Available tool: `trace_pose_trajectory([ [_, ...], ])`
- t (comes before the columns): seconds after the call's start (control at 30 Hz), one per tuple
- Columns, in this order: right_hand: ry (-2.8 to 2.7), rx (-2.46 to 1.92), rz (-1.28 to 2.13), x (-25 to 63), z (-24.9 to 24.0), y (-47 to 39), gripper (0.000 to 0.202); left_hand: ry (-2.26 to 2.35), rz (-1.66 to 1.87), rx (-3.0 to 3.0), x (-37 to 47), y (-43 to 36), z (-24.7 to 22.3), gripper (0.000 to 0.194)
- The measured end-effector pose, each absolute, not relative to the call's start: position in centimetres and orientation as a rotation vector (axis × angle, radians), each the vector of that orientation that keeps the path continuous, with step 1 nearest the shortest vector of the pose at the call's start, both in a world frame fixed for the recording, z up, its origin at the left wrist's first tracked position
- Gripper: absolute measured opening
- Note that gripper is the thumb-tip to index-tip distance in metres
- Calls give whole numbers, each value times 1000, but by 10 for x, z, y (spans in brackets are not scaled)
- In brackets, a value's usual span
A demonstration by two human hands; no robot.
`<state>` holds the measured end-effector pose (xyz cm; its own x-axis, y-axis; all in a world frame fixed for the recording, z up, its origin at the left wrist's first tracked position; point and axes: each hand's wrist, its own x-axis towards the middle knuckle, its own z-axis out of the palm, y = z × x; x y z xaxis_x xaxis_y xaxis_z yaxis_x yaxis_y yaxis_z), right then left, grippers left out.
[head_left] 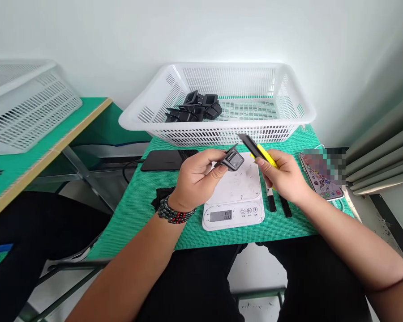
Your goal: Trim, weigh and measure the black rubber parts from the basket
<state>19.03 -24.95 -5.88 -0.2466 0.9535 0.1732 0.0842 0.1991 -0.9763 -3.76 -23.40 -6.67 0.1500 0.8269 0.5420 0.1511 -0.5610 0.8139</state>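
Between the thumb and fingers of my left hand (199,179) is a small black plastic part (234,160) with a squarish recessed end. My right hand (285,174) is closed around a yellow and black utility knife (267,156), its dark front end pointing up and left, close to the part but apart from it. Both hands are above a white digital scale (237,192), whose display reads 0.0. Dark specks lie on the scale's plate. Similar black parts (198,107) are heaped in the left of a white plastic basket (218,127) behind my hands.
A smartphone (322,176) with a cable lies at the right edge of the green-covered table (147,223). A marker (271,199) and a black strip (285,206) lie beside the scale. At left are a flat black device (161,161) and another basket (27,112); a curtain (386,143) hangs right.
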Motion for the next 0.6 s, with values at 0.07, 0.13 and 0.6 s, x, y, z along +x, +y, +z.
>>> trace_pose_trajectory([
  [0.07, -1471, -1047, 1230, 193, -58, -245, 48, 882, 1469, 1695, -36, -234, -69, 31],
  [0.13, -1426, -1043, 1265, 193, -57, -244, 48, 818, 1507, 1506, -34, -232, -70, 32],
  [0.6, -1545, -942, 1288, 190, -54, -255, 49, 826, 1394, 1448, -38, -228, -68, 30],
])
